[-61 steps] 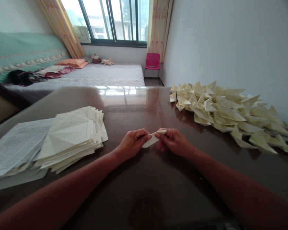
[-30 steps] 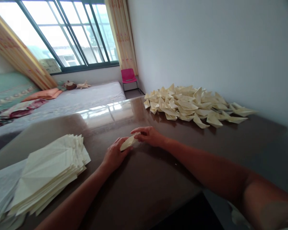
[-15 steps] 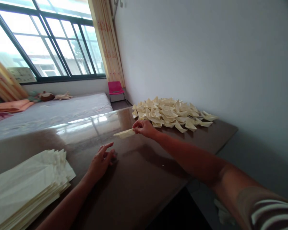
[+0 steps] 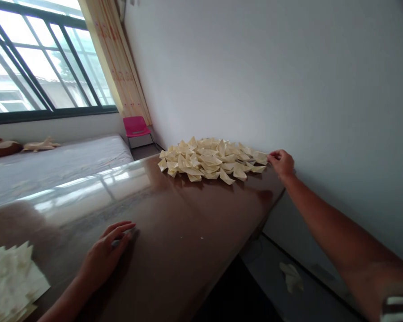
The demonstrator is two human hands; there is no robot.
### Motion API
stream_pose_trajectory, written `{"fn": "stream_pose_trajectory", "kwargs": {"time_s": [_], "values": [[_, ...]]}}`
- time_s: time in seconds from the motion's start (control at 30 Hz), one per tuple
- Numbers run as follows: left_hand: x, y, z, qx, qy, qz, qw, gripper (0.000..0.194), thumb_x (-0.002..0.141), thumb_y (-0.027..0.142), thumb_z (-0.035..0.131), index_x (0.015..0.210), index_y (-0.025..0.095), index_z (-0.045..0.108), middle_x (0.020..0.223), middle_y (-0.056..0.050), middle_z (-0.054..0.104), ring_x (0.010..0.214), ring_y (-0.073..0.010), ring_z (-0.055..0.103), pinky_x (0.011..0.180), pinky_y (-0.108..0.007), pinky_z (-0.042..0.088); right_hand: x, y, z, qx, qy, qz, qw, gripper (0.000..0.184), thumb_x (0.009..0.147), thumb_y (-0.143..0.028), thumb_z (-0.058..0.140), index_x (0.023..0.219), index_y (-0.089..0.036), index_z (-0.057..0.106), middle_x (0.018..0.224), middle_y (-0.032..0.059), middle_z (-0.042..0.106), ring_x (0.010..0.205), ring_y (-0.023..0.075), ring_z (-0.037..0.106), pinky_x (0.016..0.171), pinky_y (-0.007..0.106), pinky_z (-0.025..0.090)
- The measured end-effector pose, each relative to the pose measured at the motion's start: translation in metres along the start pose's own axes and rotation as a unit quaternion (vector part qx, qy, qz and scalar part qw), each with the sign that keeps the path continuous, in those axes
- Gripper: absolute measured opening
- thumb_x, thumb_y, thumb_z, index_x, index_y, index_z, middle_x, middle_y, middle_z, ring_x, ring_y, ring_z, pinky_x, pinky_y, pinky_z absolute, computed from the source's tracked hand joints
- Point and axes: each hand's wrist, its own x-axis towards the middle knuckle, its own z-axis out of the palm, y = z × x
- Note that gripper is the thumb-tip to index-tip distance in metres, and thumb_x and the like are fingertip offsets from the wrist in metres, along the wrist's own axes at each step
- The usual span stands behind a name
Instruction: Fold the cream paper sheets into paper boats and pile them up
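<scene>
My right hand [image 4: 282, 163] is at the right end of a heap of folded cream paper boats [image 4: 204, 161], close to the wall. Its thumb and fingers pinch the tip of one paper boat [image 4: 260, 157], which lies against the edge of the heap. My left hand [image 4: 105, 251] rests on the brown tabletop [image 4: 174, 214] with its fingers stretched out and nothing in them. To the left of it, a stack of cream paper sheets [image 4: 10, 281] is partly cut off by the frame.
The grey-white wall [image 4: 255, 80] runs along the heap's far side. Beyond the table stand a bed [image 4: 70, 156] and a pink chair [image 4: 136, 126]. A crumpled pale cloth-like thing [image 4: 291, 277] lies on the floor, right of the table edge.
My right hand has carried the paper boat from the middle of the table rightward to the heap's right end. The view has turned right; my left hand stays low over the table.
</scene>
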Motion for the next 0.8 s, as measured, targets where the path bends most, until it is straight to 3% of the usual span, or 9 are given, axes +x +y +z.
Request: {"fn": "stream_pose_trajectory", "kwargs": {"time_s": [0.17, 0.43, 0.63, 0.8], "values": [[0.006, -0.005, 0.000, 0.084, -0.031, 0.017, 0.996, 0.039, 0.084, 0.052, 0.046, 0.105, 0.027, 0.068, 0.115, -0.002, 0.067, 0.097, -0.0233, 0.067, 0.082, -0.030, 0.055, 0.015, 0.036, -0.009, -0.090, 0.039, 0.004, 0.995, 0.019, 0.072, -0.035, 0.063, 0.079, -0.017, 0.063, 0.081, 0.0099, 0.070, 0.077, 0.0232, 0.063, 0.074, 0.034, 0.046], [0.009, 0.003, -0.004, 0.089, -0.039, -0.004, 0.995, 0.037, 0.080, 0.052, 0.045, 0.101, 0.033, 0.069, 0.114, 0.001, 0.068, 0.101, -0.0265, 0.066, 0.085, -0.036, 0.055, 0.021, 0.069, 0.001, -0.172, -0.012, -0.016, 0.985, 0.010, 0.078, -0.028, 0.057, 0.081, -0.022, 0.065, 0.087, 0.0075, 0.071, 0.081, 0.0240, 0.064, 0.073, 0.034, 0.046], [0.007, 0.010, -0.003, 0.094, -0.040, -0.030, 0.994, 0.037, 0.079, 0.053, 0.044, 0.099, 0.035, 0.070, 0.113, 0.003, 0.069, 0.100, -0.0274, 0.067, 0.085, -0.036, 0.055, 0.017, 0.084, 0.004, -0.197, -0.078, -0.050, 0.976, 0.008, 0.075, -0.025, 0.060, 0.080, -0.026, 0.066, 0.086, 0.0022, 0.073, 0.081, 0.0203, 0.064, 0.072, 0.030, 0.045], [0.007, 0.007, -0.002, 0.098, -0.032, -0.019, 0.994, 0.039, 0.079, 0.055, 0.043, 0.099, 0.035, 0.070, 0.114, 0.003, 0.068, 0.102, -0.0262, 0.066, 0.086, -0.035, 0.054, 0.021, 0.089, -0.002, -0.219, -0.046, -0.041, 0.974, 0.017, 0.082, -0.024, 0.050, 0.088, -0.023, 0.067, 0.092, 0.0063, 0.072, 0.083, 0.0227, 0.064, 0.072, 0.033, 0.046]]}}
